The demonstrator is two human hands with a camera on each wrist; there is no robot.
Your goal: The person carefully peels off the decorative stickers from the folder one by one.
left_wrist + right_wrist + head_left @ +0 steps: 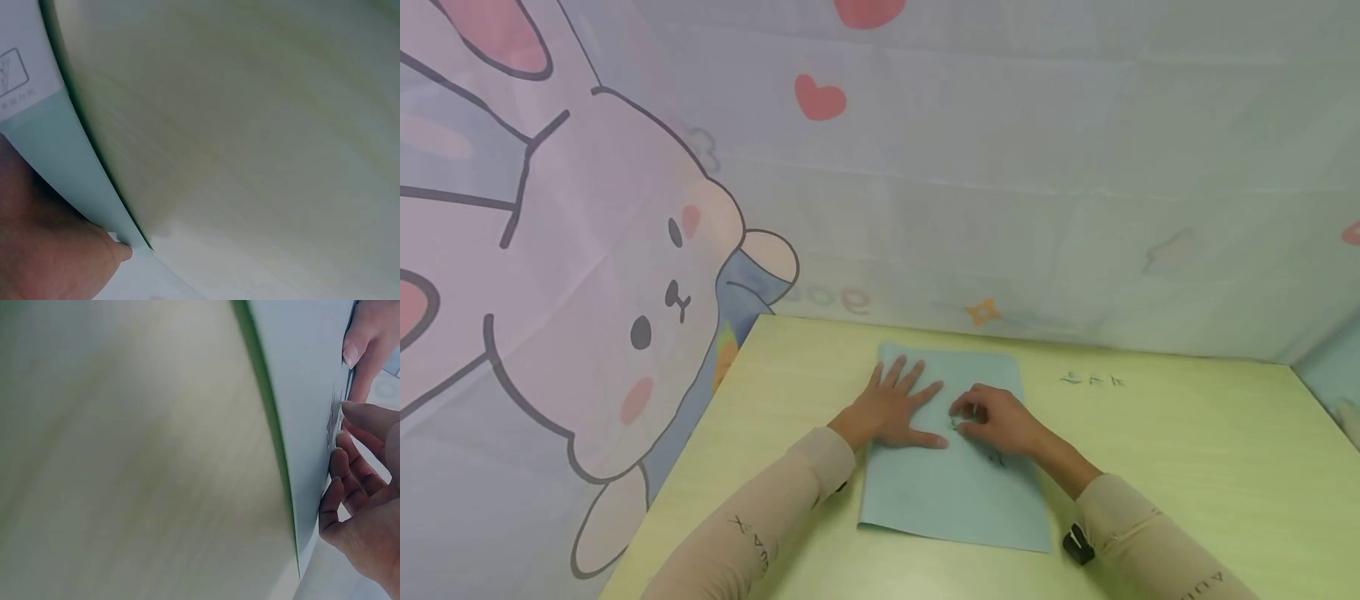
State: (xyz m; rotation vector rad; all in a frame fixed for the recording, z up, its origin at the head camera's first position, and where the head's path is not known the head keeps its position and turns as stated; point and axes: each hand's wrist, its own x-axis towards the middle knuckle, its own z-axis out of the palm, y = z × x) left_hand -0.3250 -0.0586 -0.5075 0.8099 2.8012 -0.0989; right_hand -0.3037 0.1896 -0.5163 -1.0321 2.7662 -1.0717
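Observation:
A pale blue-green folder-like sheet lies on the table. My left hand rests spread on its left half, fingers apart and pointing away from me. To the right of that thumb, my right hand bends its fingers and pinches a small dark green, thin-stroked piece at the sheet's surface. The right wrist view shows thin pointed strokes at the thumb and fingertips. Another small dark piece lies on the sheet just below the right hand, partly shaded by it.
Three small dark character-like pieces lie on the yellow-green table, right of the sheet. A cloth backdrop with a cartoon rabbit and hearts hangs behind the table. A black strap shows at the right sleeve.

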